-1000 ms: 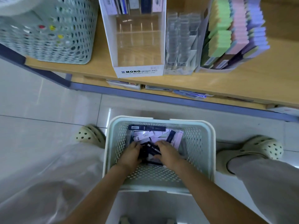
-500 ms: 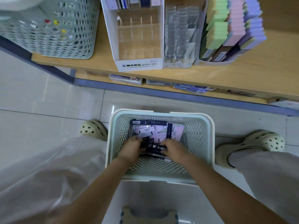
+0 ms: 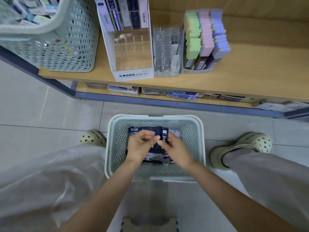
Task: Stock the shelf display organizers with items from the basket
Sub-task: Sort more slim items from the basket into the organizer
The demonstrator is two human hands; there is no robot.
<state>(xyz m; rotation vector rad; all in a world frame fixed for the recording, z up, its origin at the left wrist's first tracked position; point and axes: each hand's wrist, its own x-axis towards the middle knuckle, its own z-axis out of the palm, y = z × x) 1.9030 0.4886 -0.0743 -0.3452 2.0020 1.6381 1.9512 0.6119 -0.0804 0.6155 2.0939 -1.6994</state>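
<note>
A pale green perforated basket [image 3: 199,131] stands on the floor between my feet, with dark blue and pale pink packs inside. My left hand [image 3: 139,146] and my right hand [image 3: 175,148] are both over it, together gripping a bunch of dark blue packs [image 3: 150,129] lifted off the pile. On the wooden shelf above stands a white MONO graph display organizer [image 3: 133,75], its front compartments bare and several dark packs at its back. Beside it is a clear acrylic organizer [image 3: 165,47] and a tray of green, pink and purple blocks [image 3: 204,39].
A second perforated basket [image 3: 55,52] full of small items sits on the shelf [image 3: 250,77] at left. A lower shelf holds flat boxes [image 3: 182,95]. My legs and pale clogs [image 3: 93,138] flank the floor basket. A small stool [image 3: 150,223] shows below.
Both hands have risen from the bottom of the basket, now holding a gathered bunch of dark blue packs. The view has tilted up, showing more of the shelf.
</note>
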